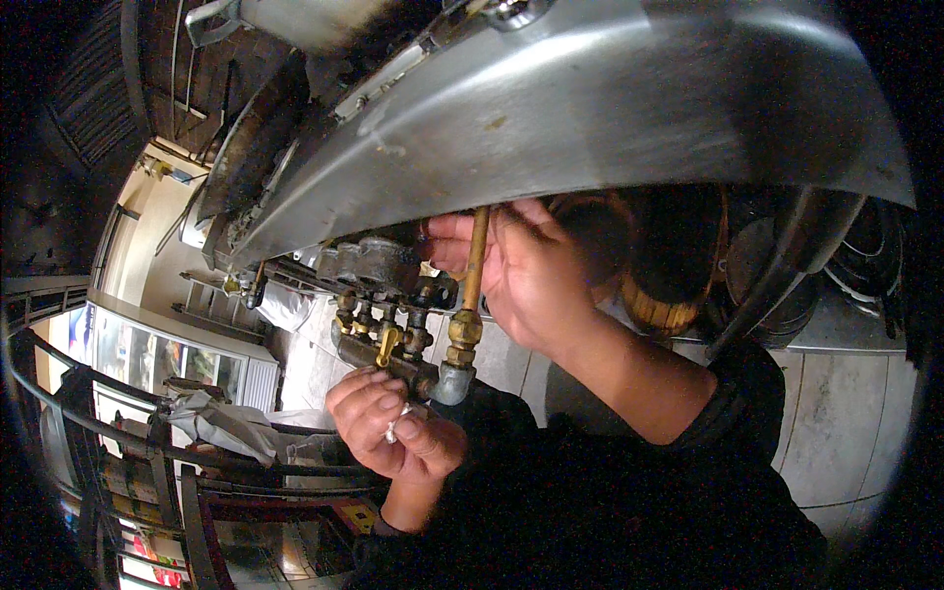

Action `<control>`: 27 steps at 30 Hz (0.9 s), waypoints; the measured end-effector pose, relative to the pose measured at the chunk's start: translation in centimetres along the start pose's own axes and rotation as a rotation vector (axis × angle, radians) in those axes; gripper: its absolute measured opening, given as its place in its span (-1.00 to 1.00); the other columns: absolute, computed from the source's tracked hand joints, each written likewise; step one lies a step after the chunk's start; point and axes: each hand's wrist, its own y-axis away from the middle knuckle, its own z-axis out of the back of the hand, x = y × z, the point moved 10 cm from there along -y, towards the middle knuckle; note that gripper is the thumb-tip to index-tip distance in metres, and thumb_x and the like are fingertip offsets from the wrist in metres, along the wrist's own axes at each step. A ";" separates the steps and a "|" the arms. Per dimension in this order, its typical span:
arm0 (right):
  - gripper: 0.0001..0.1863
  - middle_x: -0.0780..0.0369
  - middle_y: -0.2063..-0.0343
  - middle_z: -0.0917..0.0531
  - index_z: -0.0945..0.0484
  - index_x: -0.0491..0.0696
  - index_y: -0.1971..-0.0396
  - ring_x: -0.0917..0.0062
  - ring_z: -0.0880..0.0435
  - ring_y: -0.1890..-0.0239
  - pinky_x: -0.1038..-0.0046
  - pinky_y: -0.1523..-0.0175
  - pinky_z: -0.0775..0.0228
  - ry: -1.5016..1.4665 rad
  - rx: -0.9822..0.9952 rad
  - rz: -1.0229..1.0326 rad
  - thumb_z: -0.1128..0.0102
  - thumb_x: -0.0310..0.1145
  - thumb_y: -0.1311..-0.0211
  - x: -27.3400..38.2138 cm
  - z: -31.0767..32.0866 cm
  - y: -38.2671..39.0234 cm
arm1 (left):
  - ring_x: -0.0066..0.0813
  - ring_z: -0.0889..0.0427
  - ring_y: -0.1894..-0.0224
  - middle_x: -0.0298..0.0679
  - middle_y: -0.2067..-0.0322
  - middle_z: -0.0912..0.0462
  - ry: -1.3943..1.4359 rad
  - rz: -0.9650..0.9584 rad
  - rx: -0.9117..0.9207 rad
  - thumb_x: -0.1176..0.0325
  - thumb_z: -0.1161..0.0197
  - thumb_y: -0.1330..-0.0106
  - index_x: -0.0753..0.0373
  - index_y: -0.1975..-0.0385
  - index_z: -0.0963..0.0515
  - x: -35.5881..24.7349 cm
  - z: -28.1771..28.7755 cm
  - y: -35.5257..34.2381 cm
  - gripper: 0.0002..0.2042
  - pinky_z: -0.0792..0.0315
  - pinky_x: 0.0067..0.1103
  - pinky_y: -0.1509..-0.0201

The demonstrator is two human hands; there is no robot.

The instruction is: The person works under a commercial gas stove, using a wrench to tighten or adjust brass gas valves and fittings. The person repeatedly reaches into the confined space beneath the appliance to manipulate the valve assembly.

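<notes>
Brass pipe [476, 258] runs upright in the head view from under the steel cooker body [590, 108] down to a brass nut [463, 329] and a grey elbow fitting [450, 383], at the right end of a valve manifold [379, 349] below the cooker.

Right hand [526, 275]: raised beneath the steel edge, palm facing left, fingers curled about the upper part of the pipe. The forearm slopes down and right into a rolled dark sleeve [728, 413]. The grasp looks closed round the pipe, though the fingertips lie behind it and are partly hidden.

Left hand [393, 428]: held lower, just below the manifold and touching its underside near the elbow fitting. Fingers are folded, pinching a small white scrap [393, 429] between thumb and forefinger. What the scrap is cannot be made out.

Count: one upright pipe, one elbow fitting, one yellow valve lever [387, 344], and about three short stems [366, 317] rising from the manifold into a dark cast block [369, 265]; grime and shadow make the stem count uncertain.

Obscured: the pipe's top end disappears under the steel edge. Round dark shapes to the right, behind a slanting steel leg [777, 265], are in shadow and unclear. A glass-fronted case [162, 359] at the left is bent by the lens.
</notes>
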 end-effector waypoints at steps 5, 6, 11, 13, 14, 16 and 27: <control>-0.83 0.01 0.23 -0.57 -0.33 -0.18 0.18 0.32 -0.62 0.24 0.32 0.10 -0.48 -0.137 -0.052 -0.064 0.18 -0.52 -0.27 -0.1 0.3 0.0 | -0.29 -0.40 0.33 -0.24 0.42 -0.40 -0.004 0.022 -0.036 0.31 0.01 -0.25 0.19 0.33 -0.34 0.0 -0.1 -0.3 -0.88 -0.36 -0.37 0.15; -0.84 0.01 0.23 -0.57 -0.33 -0.17 0.18 0.32 -0.62 0.25 0.32 0.11 -0.48 -0.157 -0.063 -0.072 0.18 -0.50 -0.27 -0.2 0.4 0.0 | -0.29 -0.41 0.33 -0.24 0.42 -0.40 -0.005 0.019 -0.041 0.30 0.01 -0.25 0.19 0.33 -0.34 0.0 0.0 -0.4 -0.88 -0.36 -0.37 0.15; -0.82 0.01 0.26 -0.58 -0.34 -0.15 0.18 0.31 -0.63 0.27 0.33 0.12 -0.48 -0.146 -0.088 -0.089 0.16 -0.45 -0.28 -0.3 0.4 0.4 | -0.29 -0.41 0.34 -0.24 0.44 -0.41 -0.002 0.029 -0.045 0.31 0.00 -0.24 0.19 0.35 -0.34 0.0 0.1 -0.3 -0.88 -0.37 -0.38 0.16; -0.80 0.02 0.27 -0.59 -0.34 -0.15 0.16 0.31 -0.63 0.27 0.34 0.13 -0.48 -0.141 -0.078 -0.085 0.15 -0.45 -0.26 -0.4 0.3 0.5 | -0.30 -0.41 0.34 -0.24 0.44 -0.42 -0.010 0.026 -0.042 0.31 0.00 -0.24 0.19 0.35 -0.34 -0.1 0.1 -0.4 -0.88 -0.37 -0.38 0.17; -0.81 0.02 0.27 -0.59 -0.36 -0.15 0.17 0.32 -0.62 0.26 0.33 0.12 -0.48 -0.145 -0.074 -0.101 0.15 -0.46 -0.24 -0.5 0.3 0.6 | -0.30 -0.41 0.35 -0.24 0.45 -0.42 -0.011 0.025 -0.037 0.31 0.00 -0.24 0.20 0.36 -0.34 -0.1 0.2 -0.4 -0.88 -0.37 -0.38 0.18; -0.81 0.03 0.27 -0.59 -0.39 -0.16 0.20 0.32 -0.62 0.25 0.32 0.12 -0.48 -0.148 -0.054 -0.139 0.14 -0.47 -0.21 -0.8 0.2 0.5 | -0.29 -0.41 0.35 -0.23 0.45 -0.42 -0.006 0.021 -0.040 0.31 -0.01 -0.23 0.20 0.37 -0.34 -0.1 0.2 -0.5 -0.88 -0.38 -0.39 0.19; -0.84 0.20 0.38 -0.56 -0.51 -0.16 0.31 0.42 -0.54 0.27 0.32 0.13 -0.46 0.144 -0.037 -0.166 -0.03 -0.44 -0.12 -0.6 3.1 -0.8 | -0.28 -0.48 0.32 -0.25 0.38 -0.55 0.064 0.007 0.032 0.44 -0.14 -0.01 0.20 0.37 -0.46 0.3 0.4 -0.9 -0.84 -0.35 -0.39 0.18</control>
